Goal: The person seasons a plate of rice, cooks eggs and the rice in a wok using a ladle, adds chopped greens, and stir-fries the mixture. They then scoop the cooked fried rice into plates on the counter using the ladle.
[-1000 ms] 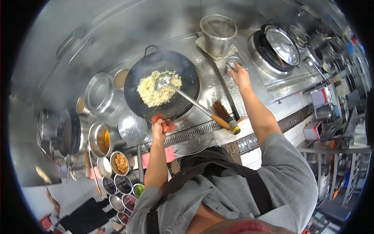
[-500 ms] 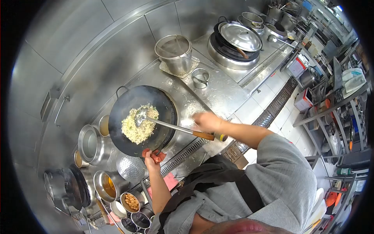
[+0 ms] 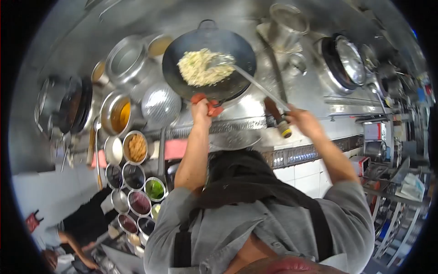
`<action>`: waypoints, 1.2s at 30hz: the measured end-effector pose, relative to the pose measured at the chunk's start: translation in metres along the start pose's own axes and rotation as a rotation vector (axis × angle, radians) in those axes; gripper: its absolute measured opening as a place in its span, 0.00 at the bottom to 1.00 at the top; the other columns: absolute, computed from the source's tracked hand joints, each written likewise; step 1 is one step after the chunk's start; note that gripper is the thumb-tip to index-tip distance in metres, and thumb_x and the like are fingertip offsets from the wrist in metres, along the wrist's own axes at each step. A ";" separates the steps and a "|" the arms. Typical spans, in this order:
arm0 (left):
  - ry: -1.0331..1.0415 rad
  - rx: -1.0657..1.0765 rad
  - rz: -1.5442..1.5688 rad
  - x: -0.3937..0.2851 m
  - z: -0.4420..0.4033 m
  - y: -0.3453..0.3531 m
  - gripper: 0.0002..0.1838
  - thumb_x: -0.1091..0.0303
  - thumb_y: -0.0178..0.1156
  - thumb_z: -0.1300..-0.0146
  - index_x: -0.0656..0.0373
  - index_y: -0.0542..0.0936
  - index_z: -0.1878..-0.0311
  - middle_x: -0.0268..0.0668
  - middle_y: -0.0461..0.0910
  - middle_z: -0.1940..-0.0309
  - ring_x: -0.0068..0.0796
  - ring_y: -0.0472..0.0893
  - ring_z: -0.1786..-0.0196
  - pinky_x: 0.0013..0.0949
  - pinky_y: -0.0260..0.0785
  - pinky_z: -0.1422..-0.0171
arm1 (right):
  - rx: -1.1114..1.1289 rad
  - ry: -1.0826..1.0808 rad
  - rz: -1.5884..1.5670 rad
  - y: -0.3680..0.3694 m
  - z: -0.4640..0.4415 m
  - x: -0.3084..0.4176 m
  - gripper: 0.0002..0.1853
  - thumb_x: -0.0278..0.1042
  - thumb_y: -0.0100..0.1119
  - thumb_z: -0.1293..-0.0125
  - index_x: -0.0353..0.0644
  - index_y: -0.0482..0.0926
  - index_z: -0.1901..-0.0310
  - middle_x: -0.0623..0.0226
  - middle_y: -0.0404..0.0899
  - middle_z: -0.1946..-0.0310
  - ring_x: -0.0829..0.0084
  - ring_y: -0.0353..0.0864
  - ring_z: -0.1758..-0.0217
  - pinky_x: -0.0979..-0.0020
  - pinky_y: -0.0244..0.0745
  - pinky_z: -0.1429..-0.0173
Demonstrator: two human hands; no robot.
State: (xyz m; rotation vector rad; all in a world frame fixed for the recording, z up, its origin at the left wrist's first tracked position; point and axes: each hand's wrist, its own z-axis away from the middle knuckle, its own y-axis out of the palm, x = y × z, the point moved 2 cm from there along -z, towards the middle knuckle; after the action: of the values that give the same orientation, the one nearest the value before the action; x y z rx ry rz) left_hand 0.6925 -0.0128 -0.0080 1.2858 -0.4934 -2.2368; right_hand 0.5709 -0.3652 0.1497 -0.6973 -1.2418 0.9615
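Observation:
My left hand (image 3: 200,112) is closed round a red cloth (image 3: 213,108) at the near rim of a black wok (image 3: 237,52). Pale, rice-like food (image 3: 198,68) with green bits lies in the wok. My right hand (image 3: 302,119) is wrapped round the handle end of a metal spatula (image 3: 261,86), whose blade rests in the food. Below the spatula shaft, a dark brush (image 3: 276,112) lies near the stove's front edge.
A perforated ladle (image 3: 161,104), a pot of orange liquid (image 3: 119,114) and several small containers stand at the left. A strainer pot (image 3: 286,29) and a lidded wok (image 3: 350,61) are at the right. Another person's arm (image 3: 75,246) shows at lower left.
My right hand has moved from the small metal cup on the stove to the spatula handle and closed on it. My left hand still holds the cloth. The camera view has shifted.

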 end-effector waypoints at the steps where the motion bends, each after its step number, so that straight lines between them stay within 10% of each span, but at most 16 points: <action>1: 0.016 -0.160 0.004 -0.036 0.073 0.043 0.12 0.82 0.44 0.47 0.67 0.70 0.58 0.47 0.73 0.81 0.32 0.70 0.87 0.47 0.78 0.79 | -0.019 -0.053 0.075 -0.038 0.028 0.023 0.21 0.39 0.58 0.35 0.42 0.75 0.42 0.50 0.82 0.60 0.49 0.81 0.56 0.57 0.76 0.53; 7: -0.078 -0.022 -0.020 -0.057 0.127 0.043 0.12 0.79 0.44 0.46 0.65 0.68 0.57 0.42 0.65 0.86 0.38 0.69 0.87 0.57 0.79 0.66 | 0.262 0.131 0.016 -0.064 0.051 0.026 0.20 0.34 0.60 0.35 0.36 0.77 0.43 0.49 0.80 0.74 0.65 0.82 0.73 0.66 0.74 0.65; 12: 0.013 -0.035 -0.125 0.008 0.082 0.003 0.22 0.78 0.46 0.49 0.60 0.67 0.47 0.45 0.73 0.71 0.39 0.78 0.67 0.51 0.80 0.68 | -0.126 -0.174 0.060 0.022 -0.033 0.027 0.22 0.36 0.58 0.35 0.43 0.73 0.40 0.47 0.82 0.62 0.48 0.81 0.57 0.54 0.76 0.53; 14: -0.093 -0.159 -0.131 0.017 0.151 -0.002 0.28 0.80 0.45 0.52 0.61 0.64 0.43 0.49 0.74 0.65 0.39 0.75 0.79 0.50 0.79 0.73 | -0.183 -0.172 0.102 0.011 0.000 0.046 0.23 0.32 0.60 0.37 0.42 0.73 0.40 0.48 0.82 0.63 0.47 0.81 0.58 0.54 0.76 0.54; 21: 0.012 -0.015 -0.082 -0.057 0.129 0.034 0.18 0.78 0.44 0.43 0.64 0.65 0.47 0.46 0.70 0.79 0.39 0.77 0.72 0.52 0.78 0.71 | 0.050 -0.145 0.007 -0.045 0.061 0.010 0.25 0.26 0.62 0.41 0.38 0.74 0.40 0.50 0.83 0.61 0.53 0.84 0.57 0.62 0.77 0.52; 27: -0.054 0.056 -0.187 0.014 0.113 -0.003 0.27 0.80 0.43 0.49 0.63 0.64 0.41 0.45 0.73 0.76 0.38 0.78 0.60 0.52 0.81 0.66 | -0.133 -0.166 0.242 -0.003 0.010 0.024 0.21 0.33 0.57 0.35 0.43 0.73 0.40 0.48 0.81 0.61 0.48 0.81 0.58 0.52 0.75 0.54; 29: -0.123 -0.056 -0.183 0.009 0.179 -0.006 0.25 0.83 0.41 0.51 0.63 0.72 0.48 0.49 0.77 0.69 0.33 0.78 0.79 0.34 0.73 0.83 | -0.142 -0.152 0.145 -0.018 0.053 0.034 0.23 0.30 0.59 0.38 0.43 0.73 0.40 0.47 0.82 0.61 0.48 0.81 0.59 0.54 0.76 0.55; 32: -0.090 -0.186 -0.062 -0.044 0.197 0.037 0.29 0.80 0.43 0.47 0.57 0.61 0.39 0.46 0.74 0.73 0.39 0.75 0.81 0.46 0.77 0.78 | -0.062 -0.152 -0.083 -0.046 0.093 0.001 0.26 0.26 0.63 0.42 0.43 0.73 0.40 0.49 0.82 0.62 0.49 0.82 0.59 0.55 0.77 0.54; 36: -0.048 0.136 -0.155 -0.038 0.067 0.007 0.15 0.76 0.44 0.46 0.60 0.69 0.53 0.43 0.70 0.81 0.33 0.67 0.88 0.52 0.78 0.72 | 0.005 -0.182 0.237 -0.043 0.054 -0.006 0.24 0.26 0.56 0.38 0.40 0.70 0.38 0.49 0.80 0.59 0.49 0.81 0.56 0.53 0.75 0.52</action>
State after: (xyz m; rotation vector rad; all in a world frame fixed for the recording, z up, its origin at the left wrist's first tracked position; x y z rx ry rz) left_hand 0.6519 0.0076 0.0541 1.3838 -0.5915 -2.4017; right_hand 0.5278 -0.3931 0.1961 -0.7780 -1.3344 1.2448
